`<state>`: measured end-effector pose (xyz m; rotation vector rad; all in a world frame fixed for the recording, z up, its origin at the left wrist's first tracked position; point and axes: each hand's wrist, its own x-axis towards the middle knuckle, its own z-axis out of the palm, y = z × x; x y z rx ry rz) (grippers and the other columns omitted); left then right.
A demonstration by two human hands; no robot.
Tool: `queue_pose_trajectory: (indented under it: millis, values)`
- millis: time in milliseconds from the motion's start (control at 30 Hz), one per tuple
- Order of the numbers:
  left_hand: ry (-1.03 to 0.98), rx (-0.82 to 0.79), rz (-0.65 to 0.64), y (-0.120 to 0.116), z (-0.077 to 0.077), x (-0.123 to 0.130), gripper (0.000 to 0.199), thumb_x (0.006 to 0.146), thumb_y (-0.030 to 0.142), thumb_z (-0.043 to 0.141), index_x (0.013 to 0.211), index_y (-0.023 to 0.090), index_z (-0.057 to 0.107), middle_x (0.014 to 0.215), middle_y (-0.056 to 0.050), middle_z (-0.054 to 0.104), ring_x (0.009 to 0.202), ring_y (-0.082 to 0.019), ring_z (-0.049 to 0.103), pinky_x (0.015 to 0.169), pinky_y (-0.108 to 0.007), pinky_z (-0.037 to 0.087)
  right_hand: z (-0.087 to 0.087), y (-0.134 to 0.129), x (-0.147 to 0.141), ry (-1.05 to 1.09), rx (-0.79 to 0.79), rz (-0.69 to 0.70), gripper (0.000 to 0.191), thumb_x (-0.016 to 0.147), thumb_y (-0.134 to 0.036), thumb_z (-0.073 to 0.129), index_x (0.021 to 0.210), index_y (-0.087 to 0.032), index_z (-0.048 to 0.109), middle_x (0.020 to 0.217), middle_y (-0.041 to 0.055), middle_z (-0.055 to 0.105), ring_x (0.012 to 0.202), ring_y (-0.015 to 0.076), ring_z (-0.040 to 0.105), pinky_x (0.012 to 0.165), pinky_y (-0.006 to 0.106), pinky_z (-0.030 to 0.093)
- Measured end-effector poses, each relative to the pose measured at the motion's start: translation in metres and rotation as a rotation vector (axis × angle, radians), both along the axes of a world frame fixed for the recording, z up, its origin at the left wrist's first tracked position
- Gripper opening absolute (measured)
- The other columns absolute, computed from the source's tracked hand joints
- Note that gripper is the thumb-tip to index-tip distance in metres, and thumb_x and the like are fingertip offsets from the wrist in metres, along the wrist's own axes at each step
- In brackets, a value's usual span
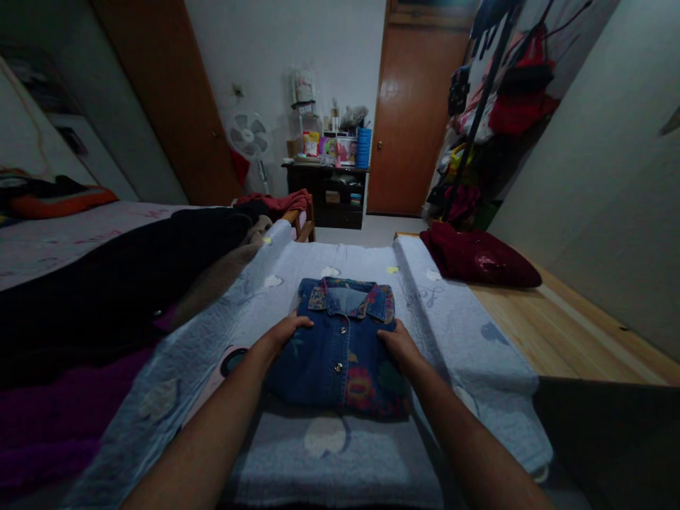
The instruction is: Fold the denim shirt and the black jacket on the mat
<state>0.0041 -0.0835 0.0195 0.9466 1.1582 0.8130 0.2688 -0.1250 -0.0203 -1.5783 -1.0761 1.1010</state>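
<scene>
A folded blue denim shirt [324, 347] with a flowered collar, metal buttons and a red and yellow flower print lies in front of me, collar pointing away. My left hand [284, 334] grips its left side, thumb on top and the other fingers hidden beneath or behind the edge. On the opposite side my right hand [397, 343] holds the shirt the same way. Under it spreads a pale blue sheet [326, 471] with a cloud pattern. Partly behind my left forearm is a pinkish flat item with a dark round part [232, 361]; I cannot tell its kind.
Dark clothing [132, 276] and purple cloth [58, 418] lie to the left. A dark red folded garment [472, 255] rests on the wooden board [574, 326] at right. Farther back stand a fan [249, 134], a dark cabinet [324, 191] and a wooden door [414, 113].
</scene>
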Motion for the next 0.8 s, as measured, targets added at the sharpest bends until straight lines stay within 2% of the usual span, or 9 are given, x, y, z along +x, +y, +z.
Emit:
queue_pose_trajectory:
  millis: [100,233,367,500,600,800]
  values:
    - [0.032,0.027,-0.02,0.003,0.001,0.002,0.064,0.05,0.014,0.058,0.114,0.019,0.056,0.083,-0.003,0.071,0.062,-0.02,0.064,0.06,-0.031,0.053,-0.002,0.0,0.0,-0.024,-0.003,-0.017,0.049,0.066,-0.015,0.056,0.114,-0.016,0.059,0.094,0.005,0.072,0.084,0.0211,0.068,0.072,0.028,0.054]
    - [0.012,0.098,-0.065,0.006,-0.001,-0.003,0.072,0.049,0.013,0.053,0.12,0.021,0.051,0.089,-0.001,0.069,0.066,-0.018,0.062,0.058,-0.027,0.051,-0.001,0.0,0.0,-0.074,0.013,-0.032,0.053,0.065,-0.013,0.054,0.117,-0.018,0.057,0.095,0.004,0.071,0.083,0.0198,0.067,0.074,0.029,0.054]
    - [-0.029,0.124,-0.101,0.007,0.001,-0.006,0.075,0.05,0.014,0.05,0.124,0.022,0.047,0.083,0.002,0.065,0.062,-0.015,0.06,0.056,-0.024,0.049,0.005,-0.001,0.001,-0.122,0.066,-0.014,0.054,0.066,-0.013,0.051,0.119,-0.019,0.057,0.097,0.003,0.071,0.086,0.0192,0.066,0.078,0.03,0.053]
    - [-0.067,0.124,-0.09,0.003,0.01,-0.003,0.076,0.051,0.015,0.051,0.127,0.021,0.044,0.077,0.002,0.064,0.058,-0.014,0.058,0.055,-0.025,0.049,0.017,0.0,0.005,-0.141,0.118,0.009,0.057,0.067,-0.013,0.049,0.122,-0.021,0.057,0.101,0.0022,0.07,0.09,0.0193,0.065,0.081,0.031,0.052]
    - [-0.109,0.128,-0.097,-0.003,0.02,0.003,0.077,0.052,0.015,0.051,0.129,0.021,0.043,0.081,0.001,0.065,0.058,-0.014,0.059,0.056,-0.026,0.05,0.027,0.001,0.011,-0.138,0.133,0.018,0.058,0.066,-0.012,0.048,0.122,-0.021,0.058,0.105,0.0026,0.07,0.09,0.0192,0.065,0.08,0.029,0.052]
    - [-0.183,0.159,-0.156,-0.009,0.037,0.025,0.083,0.052,0.014,0.051,0.134,0.023,0.038,0.094,-0.002,0.067,0.064,-0.017,0.061,0.056,-0.028,0.051,0.054,-0.002,0.035,-0.01,0.119,0.055,0.064,0.064,-0.011,0.047,0.126,-0.022,0.055,0.096,0.0003,0.072,0.072,0.017,0.066,0.066,0.027,0.054]
